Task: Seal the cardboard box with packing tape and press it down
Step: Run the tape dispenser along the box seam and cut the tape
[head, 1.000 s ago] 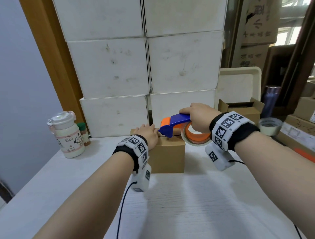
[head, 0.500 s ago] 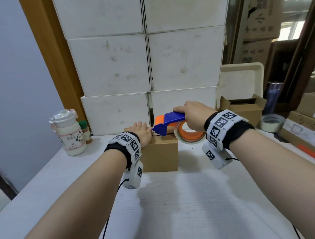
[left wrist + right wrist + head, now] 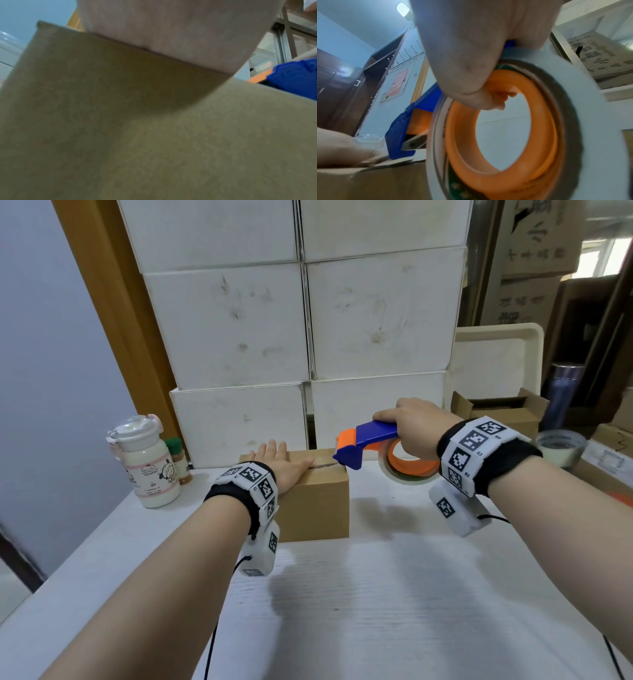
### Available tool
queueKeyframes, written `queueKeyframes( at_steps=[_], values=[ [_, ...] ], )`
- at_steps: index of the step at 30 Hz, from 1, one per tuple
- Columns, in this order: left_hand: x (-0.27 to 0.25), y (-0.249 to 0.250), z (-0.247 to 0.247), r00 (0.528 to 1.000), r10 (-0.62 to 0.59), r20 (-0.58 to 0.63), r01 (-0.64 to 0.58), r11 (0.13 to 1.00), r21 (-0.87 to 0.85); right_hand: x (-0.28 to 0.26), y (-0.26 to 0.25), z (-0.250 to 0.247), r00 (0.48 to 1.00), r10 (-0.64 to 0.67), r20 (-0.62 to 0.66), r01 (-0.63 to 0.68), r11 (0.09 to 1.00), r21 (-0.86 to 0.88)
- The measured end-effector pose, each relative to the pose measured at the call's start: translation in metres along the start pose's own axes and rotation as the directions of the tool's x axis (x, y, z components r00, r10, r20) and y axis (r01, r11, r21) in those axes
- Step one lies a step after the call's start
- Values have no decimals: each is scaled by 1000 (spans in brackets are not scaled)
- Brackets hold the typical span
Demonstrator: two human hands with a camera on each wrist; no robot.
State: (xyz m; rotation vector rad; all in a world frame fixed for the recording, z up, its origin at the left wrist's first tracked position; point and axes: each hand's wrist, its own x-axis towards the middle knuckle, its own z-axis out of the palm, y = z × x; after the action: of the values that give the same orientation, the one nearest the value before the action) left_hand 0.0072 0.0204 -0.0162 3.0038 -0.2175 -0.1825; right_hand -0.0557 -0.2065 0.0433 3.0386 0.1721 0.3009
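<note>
Looking down from the head view, I see the cardboard box [image 3: 317,501] sitting mid-frame on the white counter [image 3: 376,594], its long axis running left to right across the picture, plain brown and closed on top. My left hand [image 3: 279,465] lies flat on the left part of the lid, fingers straight and pointing toward the upper frame, thumb stretched right along the seam: an open, pressing grip, holding nothing. My right hand [image 3: 416,428] has its grip curled round the tape dispenser [image 3: 368,445], fingers hooked through the orange core, as the right wrist view [image 3: 471,56] shows. Blue body with an orange nose, the dispenser points left, its tip touching the box's upper right corner, and the tape roll [image 3: 409,470] hangs just past the box's right edge. A thin glossy strip of tape [image 3: 322,464] runs from the tip toward my left thumb; how far it reaches under the hand I cannot tell. From the left wrist view the box wall [image 3: 154,135] fills nearly everything, blurred, with only a blue corner of the dispenser [image 3: 295,79] at the right edge. White cartons [image 3: 308,320] are stacked behind, and a white bottle [image 3: 149,462] stands at the left.
</note>
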Motion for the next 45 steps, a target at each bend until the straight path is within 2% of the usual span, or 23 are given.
queueKeyframes(
  at_steps=[28,30,32,35,37,39,40,42,45],
  values=[
    [4,0,1,1000,-5,-5,5,1000,-4,-7,6,23,999,34,27,-37,990,133],
    [2,0,0,999,15,-32,-15,1000,-15,-8,5,23,999,40,25,-43,989,139],
    [0,0,-2,993,44,-110,-43,999,10,-10,5,24,998,50,27,-53,987,151],
    [-9,8,-10,957,159,-242,-133,984,119,-12,4,25,998,61,34,-66,984,167],
    [-13,19,-15,963,170,-210,-166,985,35,-14,4,24,998,61,34,-66,983,172],
    [-14,32,-17,984,117,-136,-138,979,-152,-15,4,24,997,65,35,-70,981,181],
    [-14,37,-15,988,106,-116,-127,973,-193,-16,4,23,997,69,36,-74,980,186],
    [-11,45,-9,990,98,-104,-116,976,-184,-17,4,23,997,71,36,-77,978,192],
    [-2,44,4,989,112,-100,-119,991,-67,-17,4,23,998,62,30,-67,977,202]
  ],
)
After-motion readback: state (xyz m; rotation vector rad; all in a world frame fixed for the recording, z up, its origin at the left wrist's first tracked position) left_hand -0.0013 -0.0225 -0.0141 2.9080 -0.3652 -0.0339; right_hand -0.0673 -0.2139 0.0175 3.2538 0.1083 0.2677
